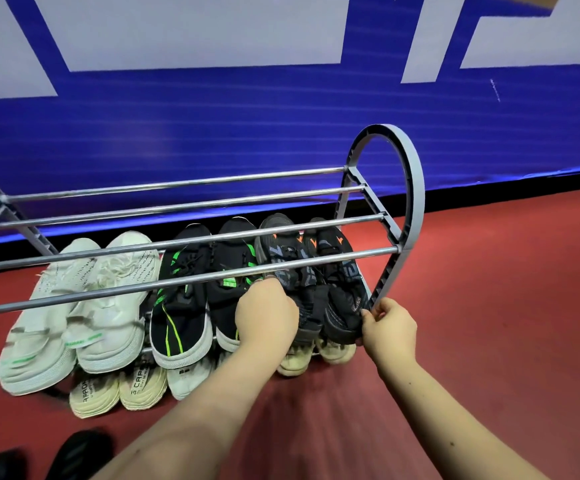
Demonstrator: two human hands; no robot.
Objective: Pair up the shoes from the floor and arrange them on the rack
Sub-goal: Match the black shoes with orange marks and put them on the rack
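The 2 black-and-grey knit trainers with orange marks (345, 303) are being seated on the chrome-barred, grey-framed rack (418, 188). 1 heel is gripped by the curled left hand (267, 315) and 1 is pinched by the right hand (388, 327). 2 black shoes (80, 452) on the red floor (489, 306) likely come next.

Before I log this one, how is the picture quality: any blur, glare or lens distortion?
Head view: wide-angle distortion bows the rack bars; blue banner glare runs along them. Head view, lower edge: forearms and the black shoes are motion-blurred. Head view, centre: left hand, right hand and dark sneakers are fairly sharp.
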